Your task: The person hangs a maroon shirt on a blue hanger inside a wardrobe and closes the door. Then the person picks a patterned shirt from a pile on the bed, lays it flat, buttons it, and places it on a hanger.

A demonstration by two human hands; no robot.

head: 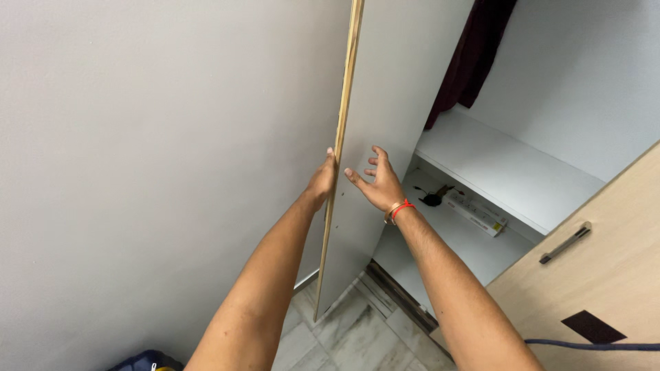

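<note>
Beside wall, upright door panel (375, 103), long axis vertical, left hand (322, 180) gripping edge, right hand (377, 182) spread flat.

This is looking like a bedroom in a home: a built-in wardrobe (522, 172) is standing open, dark clothing (474, 55) is hanging inside, white shelves (509, 165) are running across it, a wooden door with a metal handle (565, 242) is showing, and pale floor tiles (357, 330) are lying below plain walls.
</note>
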